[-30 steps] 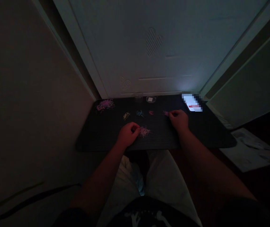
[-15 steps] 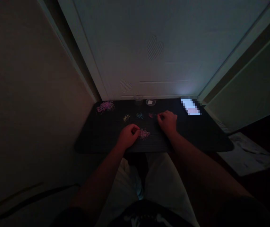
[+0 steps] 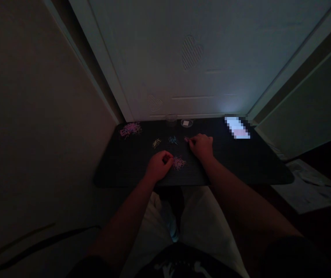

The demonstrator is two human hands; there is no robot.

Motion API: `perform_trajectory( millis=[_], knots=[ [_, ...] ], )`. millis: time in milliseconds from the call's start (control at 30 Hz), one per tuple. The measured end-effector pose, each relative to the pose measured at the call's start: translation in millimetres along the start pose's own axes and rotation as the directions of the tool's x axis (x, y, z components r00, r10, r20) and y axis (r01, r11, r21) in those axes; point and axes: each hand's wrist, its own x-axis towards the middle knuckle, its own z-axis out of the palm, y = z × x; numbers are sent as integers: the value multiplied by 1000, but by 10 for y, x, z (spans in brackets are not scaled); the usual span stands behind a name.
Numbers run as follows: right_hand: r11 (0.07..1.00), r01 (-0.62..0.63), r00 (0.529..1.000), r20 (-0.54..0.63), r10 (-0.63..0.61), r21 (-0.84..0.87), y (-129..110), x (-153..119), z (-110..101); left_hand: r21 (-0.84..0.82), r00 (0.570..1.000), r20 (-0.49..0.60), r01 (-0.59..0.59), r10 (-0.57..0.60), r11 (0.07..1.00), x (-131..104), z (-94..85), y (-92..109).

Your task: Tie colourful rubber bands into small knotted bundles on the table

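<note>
On the dark table, my left hand (image 3: 160,165) is closed in a pinch at the left edge of a loose pile of thin pinkish pieces (image 3: 179,163). Whatever lies between its fingertips is too small and dark to name. My right hand (image 3: 202,146) reaches farther forward, fingertips pinched together at a small cluster of pink pieces (image 3: 186,139); what they hold, if anything, is hidden. Left of that cluster lie a blue cluster (image 3: 173,140) and a pale yellow cluster (image 3: 156,143) of similar thin pieces.
A larger pink-purple heap (image 3: 130,129) lies at the table's back left. Near the door stand a clear round container (image 3: 171,120) and a shallow clear dish or lid (image 3: 186,123) with a white square. A bright, blurred-out phone-like screen (image 3: 237,127) is at back right.
My right hand has shifted slightly left, its fingertips closer to the pink cluster. My left hand stays beside the front pile. The whole view has shifted a little.
</note>
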Motion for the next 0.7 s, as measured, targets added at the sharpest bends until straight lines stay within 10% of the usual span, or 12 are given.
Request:
perform_trajectory(
  millis=[267,700],
  knots=[
    [991,-118,990,-63,123,67,21,-14,-4,0,1000,-7,-10,10,1000,-13,0,-11],
    [1000,14,999,-30,-14,-1,-95,19,35,20,1000,4,-9,9,1000,-4,-2,12]
  ],
)
